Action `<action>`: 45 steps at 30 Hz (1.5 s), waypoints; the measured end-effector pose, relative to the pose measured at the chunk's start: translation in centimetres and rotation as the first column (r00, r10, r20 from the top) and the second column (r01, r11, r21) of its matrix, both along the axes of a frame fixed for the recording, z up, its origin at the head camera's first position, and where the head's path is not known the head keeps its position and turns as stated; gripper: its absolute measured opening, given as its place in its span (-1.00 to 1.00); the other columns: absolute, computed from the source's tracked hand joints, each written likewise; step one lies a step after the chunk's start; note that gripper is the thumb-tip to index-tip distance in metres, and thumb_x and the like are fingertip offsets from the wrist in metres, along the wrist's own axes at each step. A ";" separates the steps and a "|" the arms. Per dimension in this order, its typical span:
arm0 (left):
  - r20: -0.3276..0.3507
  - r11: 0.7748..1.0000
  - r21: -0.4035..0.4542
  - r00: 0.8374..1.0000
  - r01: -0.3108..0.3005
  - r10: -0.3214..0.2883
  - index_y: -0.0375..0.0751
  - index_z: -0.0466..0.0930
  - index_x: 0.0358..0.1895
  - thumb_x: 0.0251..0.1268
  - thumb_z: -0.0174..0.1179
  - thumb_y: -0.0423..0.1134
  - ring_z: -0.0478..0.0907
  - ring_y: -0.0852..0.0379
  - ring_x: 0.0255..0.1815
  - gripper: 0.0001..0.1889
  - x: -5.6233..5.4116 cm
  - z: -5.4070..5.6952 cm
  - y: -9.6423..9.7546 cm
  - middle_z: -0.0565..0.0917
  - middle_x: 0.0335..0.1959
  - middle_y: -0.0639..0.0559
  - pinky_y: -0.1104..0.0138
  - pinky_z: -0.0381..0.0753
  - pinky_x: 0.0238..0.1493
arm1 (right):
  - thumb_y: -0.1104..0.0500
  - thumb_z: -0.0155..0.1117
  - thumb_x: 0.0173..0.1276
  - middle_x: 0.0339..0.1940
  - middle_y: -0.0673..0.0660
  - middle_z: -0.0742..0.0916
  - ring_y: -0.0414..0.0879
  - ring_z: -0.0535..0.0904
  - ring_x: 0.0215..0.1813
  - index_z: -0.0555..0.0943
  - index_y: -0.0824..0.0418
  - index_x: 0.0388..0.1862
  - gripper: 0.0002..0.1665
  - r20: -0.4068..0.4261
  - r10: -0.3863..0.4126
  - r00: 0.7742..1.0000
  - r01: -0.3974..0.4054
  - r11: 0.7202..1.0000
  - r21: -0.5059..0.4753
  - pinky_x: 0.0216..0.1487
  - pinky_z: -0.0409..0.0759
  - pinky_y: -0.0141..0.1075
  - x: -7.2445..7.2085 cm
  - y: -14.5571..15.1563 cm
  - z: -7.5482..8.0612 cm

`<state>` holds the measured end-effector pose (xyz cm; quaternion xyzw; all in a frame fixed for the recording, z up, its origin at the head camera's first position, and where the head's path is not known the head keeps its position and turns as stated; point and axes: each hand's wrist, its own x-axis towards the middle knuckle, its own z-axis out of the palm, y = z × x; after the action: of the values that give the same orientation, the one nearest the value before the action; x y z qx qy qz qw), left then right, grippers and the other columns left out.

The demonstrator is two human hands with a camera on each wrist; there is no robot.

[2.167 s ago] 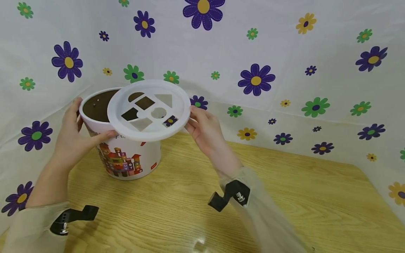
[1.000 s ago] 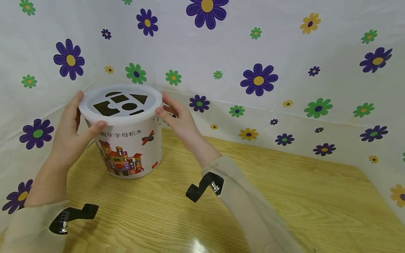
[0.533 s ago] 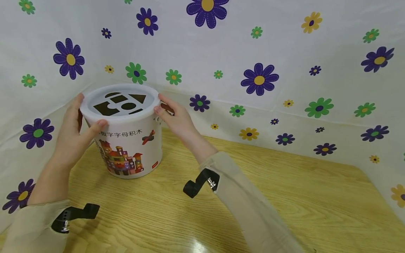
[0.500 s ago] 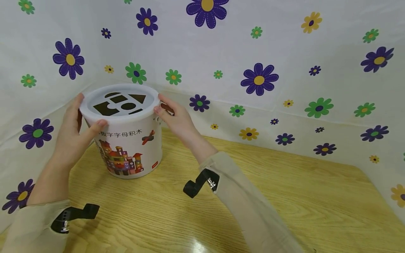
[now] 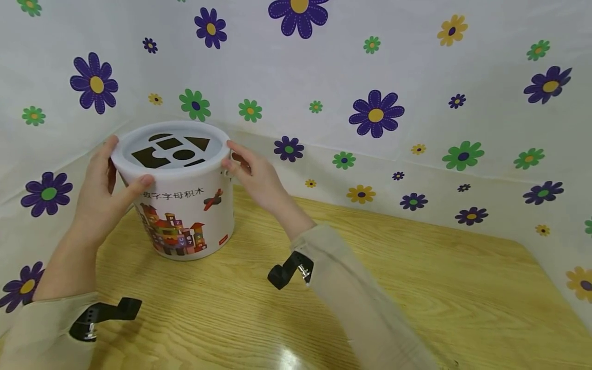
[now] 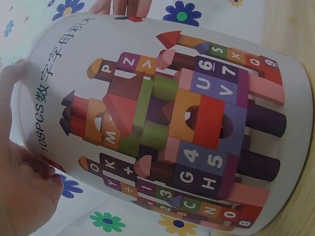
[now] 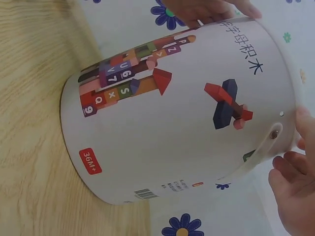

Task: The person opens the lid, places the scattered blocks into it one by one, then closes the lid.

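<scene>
A round white bucket (image 5: 185, 216) printed with toy blocks and Chinese characters stands upright at the left of the table. Its white lid (image 5: 215, 149), pierced with dark shape cut-outs, lies over the top. My left hand (image 5: 99, 198) grips the lid's left edge, thumb at the front and fingers round the far side. On the right edge, my right hand (image 5: 259, 177) pinches the rim between thumb and fingers. The right wrist view shows a pale handle (image 7: 263, 145) joined to the bucket's side just under the rim, close by the right fingers (image 7: 290, 164).
The wood-grain table (image 5: 393, 288) stretches away to the right. Behind and at the left hangs a white cloth (image 5: 333, 67) with purple, green and yellow flowers, close to the bucket. Black wrist mounts (image 5: 106, 318) sit on both sleeves.
The right hand has brought the lid, earlier tilted and partly off to the right, left and down over the bucket's opening. Over the last half second both hands stay at the rim.
</scene>
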<state>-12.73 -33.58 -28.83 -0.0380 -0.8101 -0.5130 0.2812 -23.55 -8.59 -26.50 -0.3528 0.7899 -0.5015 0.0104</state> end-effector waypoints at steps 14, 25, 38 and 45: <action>0.022 0.994 0.025 0.994 0.106 -0.107 0.12 -0.13 0.53 0.20 0.22 -0.41 -0.25 0.18 0.52 -0.08 -0.7 -1.1 -2.2 -0.03 0.52 0.09 0.29 -0.20 0.44 | -0.09 0.50 0.07 0.55 -0.06 0.03 0.00 -0.03 0.52 -0.21 -0.11 0.57 0.32 0.164 0.020 0.986 -0.018 1.000 -0.015 0.36 0.16 0.09 0.5 -0.7 -3.9; 0.126 0.997 0.043 0.989 0.067 -0.072 0.37 -0.13 0.49 0.16 0.31 -0.30 -0.19 -0.09 0.52 -0.03 -0.7 -1.6 -1.1 0.02 0.49 0.13 -0.38 -0.09 0.25 | -0.02 0.54 0.04 0.51 -0.14 0.15 0.04 0.16 0.45 -0.14 -0.35 0.52 0.28 0.195 0.078 0.978 -0.054 0.990 -0.127 0.29 0.32 0.01 0.7 -1.4 -5.1; 0.152 0.994 0.014 0.983 0.104 -0.105 0.36 -0.13 0.49 0.07 0.40 -0.26 -0.10 -0.24 0.49 0.03 -1.3 -2.0 1.0 0.04 0.48 0.05 -0.37 0.03 0.23 | -0.11 0.54 0.00 0.50 -0.08 0.19 0.10 0.18 0.44 -0.12 -0.40 0.50 0.27 0.282 -0.015 0.959 0.039 0.996 -0.078 0.24 0.35 0.07 2.0 1.7 -5.1; 0.117 0.972 0.045 0.965 0.229 -0.233 0.33 -0.10 0.48 0.00 0.45 -0.31 0.07 -0.15 0.41 0.07 -2.8 -2.7 4.9 0.15 0.40 0.04 -0.30 0.25 0.17 | -0.24 0.51 -0.04 0.52 0.03 0.16 0.08 0.21 0.42 -0.16 -0.48 0.47 0.28 0.311 -0.105 0.945 0.120 0.992 -0.027 0.23 0.35 0.10 2.6 6.4 -5.6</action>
<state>-15.52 -28.73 -31.49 -0.0965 -0.8079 -0.5560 0.1701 -20.93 -2.20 -32.09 -0.2246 0.7857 -0.5681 0.0969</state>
